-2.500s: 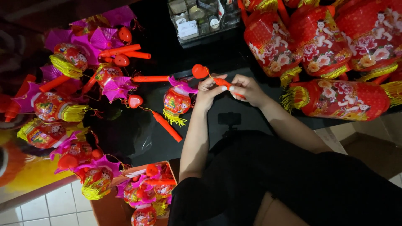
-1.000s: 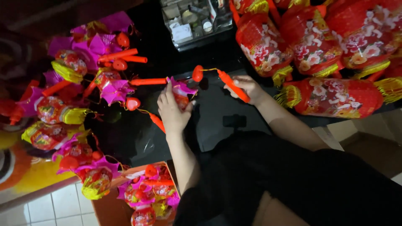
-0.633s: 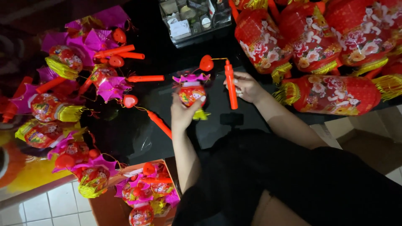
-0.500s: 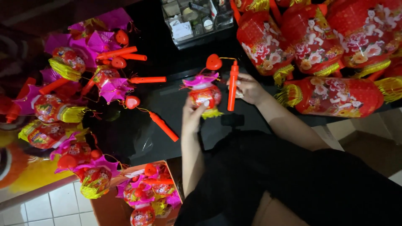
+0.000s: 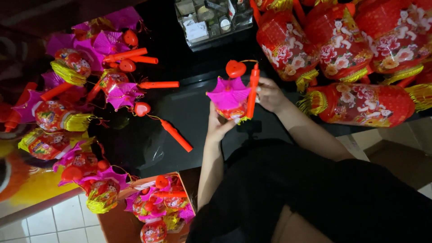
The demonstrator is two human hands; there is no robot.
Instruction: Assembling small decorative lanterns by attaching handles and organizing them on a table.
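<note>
The person's left hand (image 5: pixel 219 127) cupped a small toy lantern (image 5: pixel 229 100) from below, its fingers wrapped round the lantern's red body under the pink fan-shaped top, holding it up over the dark worktop (image 5: pixel 189 112). Just right of those fingers, the right hand (image 5: pixel 270 95) closed on an orange handle stick (image 5: pixel 252 91) standing nearly upright, touching the lantern's side. A red heart-shaped piece (image 5: pixel 236 69) hung above the lantern, joined to the stick's top by a thin wire. Left of the hands, well apart, lay a loose orange stick (image 5: pixel 177 136) and a heap of similar small lanterns (image 5: pixel 76 94). Beyond the right hand's fingers stood large red lanterns (image 5: pixel 360 54).
</note>
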